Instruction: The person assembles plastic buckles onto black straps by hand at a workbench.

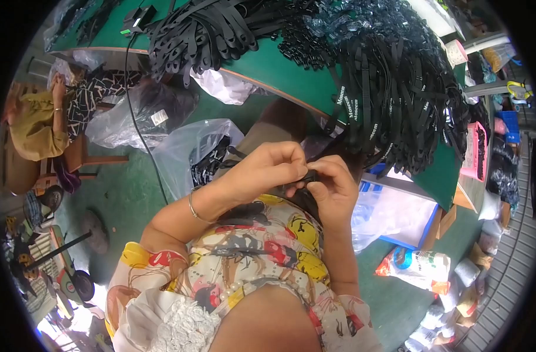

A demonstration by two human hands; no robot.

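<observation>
In front of my chest, my left hand (pixel 275 169) and my right hand (pixel 333 186) meet with fingertips pinched together. Between them is a thin black strap (pixel 310 180), mostly covered by the fingers; whether a small buckle is on it I cannot tell. Beyond my hands, a thick bundle of black straps with white print (pixel 397 100) hangs over the edge of the green table (pixel 262 70). Looped black straps (pixel 200 38) lie further left on it. Small black plastic pieces (pixel 306 44) are heaped between the two bundles.
Bluish clear plastic pieces (pixel 370 23) form a pile at the back. A black cable (pixel 137 117) runs down to the floor at left, near clear plastic bags (pixel 186 144). A pink basket (pixel 473 151) and a blue-edged box (pixel 406 214) stand right. Another person (pixel 39 126) sits far left.
</observation>
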